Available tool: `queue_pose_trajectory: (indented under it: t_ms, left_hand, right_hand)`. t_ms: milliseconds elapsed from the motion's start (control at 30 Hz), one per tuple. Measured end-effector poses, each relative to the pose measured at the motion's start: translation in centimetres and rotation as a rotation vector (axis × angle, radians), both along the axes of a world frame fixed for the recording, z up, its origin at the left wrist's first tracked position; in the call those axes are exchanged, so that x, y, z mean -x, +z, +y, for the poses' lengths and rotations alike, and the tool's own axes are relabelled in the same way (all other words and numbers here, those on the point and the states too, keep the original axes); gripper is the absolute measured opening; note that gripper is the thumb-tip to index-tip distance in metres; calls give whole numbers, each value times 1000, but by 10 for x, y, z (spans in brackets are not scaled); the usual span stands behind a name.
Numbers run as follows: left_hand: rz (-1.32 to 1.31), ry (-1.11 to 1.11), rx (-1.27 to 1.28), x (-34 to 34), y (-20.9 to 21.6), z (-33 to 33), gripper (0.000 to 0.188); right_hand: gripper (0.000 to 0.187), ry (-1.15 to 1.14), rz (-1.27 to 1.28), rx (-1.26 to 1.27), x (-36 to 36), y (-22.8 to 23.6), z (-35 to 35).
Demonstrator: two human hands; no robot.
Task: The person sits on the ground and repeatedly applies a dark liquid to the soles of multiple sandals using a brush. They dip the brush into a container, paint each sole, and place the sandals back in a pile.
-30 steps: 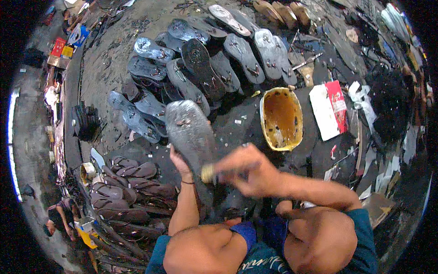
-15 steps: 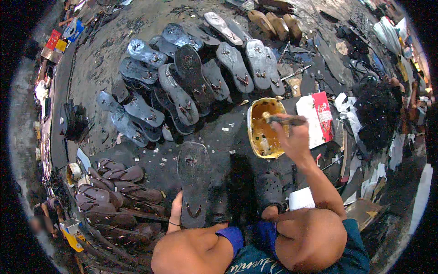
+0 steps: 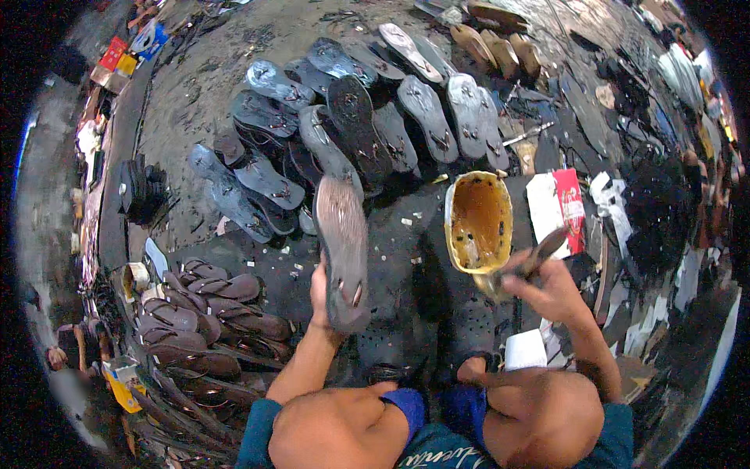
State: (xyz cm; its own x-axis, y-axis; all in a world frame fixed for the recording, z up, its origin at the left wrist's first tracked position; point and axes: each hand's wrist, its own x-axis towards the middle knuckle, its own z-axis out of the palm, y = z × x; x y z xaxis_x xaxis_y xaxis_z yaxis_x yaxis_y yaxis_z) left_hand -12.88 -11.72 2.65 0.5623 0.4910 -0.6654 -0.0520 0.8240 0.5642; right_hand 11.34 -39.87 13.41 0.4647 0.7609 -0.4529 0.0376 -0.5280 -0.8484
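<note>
My left hand (image 3: 319,295) is closed around the side of a dark sandal sole (image 3: 341,242), holding it raised with its toe end away from me. Its upper face has a wet, streaky shine, and a slot with a bit of strap shows near the heel end. My right hand (image 3: 551,291) grips a brush (image 3: 539,252) by its dark handle. The brush head is blurred, beside the near rim of a yellowed tub (image 3: 451,227) holding amber, glue-like liquid. Beyond the sole lie several grey sandal soles (image 3: 426,117), many with a shiny coated surface.
A pile of brown flip-flops (image 3: 195,320) lies at my left. A red and white box (image 3: 558,211) sits right of the tub, with a white block (image 3: 526,349) nearer my knee. Wooden foot forms (image 3: 500,53) stand far back. Black scraps (image 3: 641,203) heap at the right.
My left hand has lifted the sole away from me, and its face now looks shinier. The brush has come out of the tub to its near side. The whole view has shifted slightly.
</note>
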Motion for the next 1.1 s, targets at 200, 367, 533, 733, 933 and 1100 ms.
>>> queue_pose_trajectory:
  t_ms: [200,367,533,733,933,1100]
  left_hand:
    - [-632,-134,84,-56,9,-4,53]
    - [-424,45,137,-45,16,-11,53]
    - [-278,23,-250,-43,30,13,49]
    - [-438,35,77,-50,12,21,50]
    - [-182,-59,-233,-75,18,-28,40]
    - [-145,58,68,-76,43,-3,43]
  right_hand:
    - [22,40,-379,-736,45,5,137]
    - [30,209,-614,-786,48,-8,139]
    - [40,168,-620,-951,65,-20,114]
    - [49,534,-506,-879,91,6,101]
    - [41,240,-705,-914,12,-10,161]
    - [33,603,-735,-983,85,12,117]
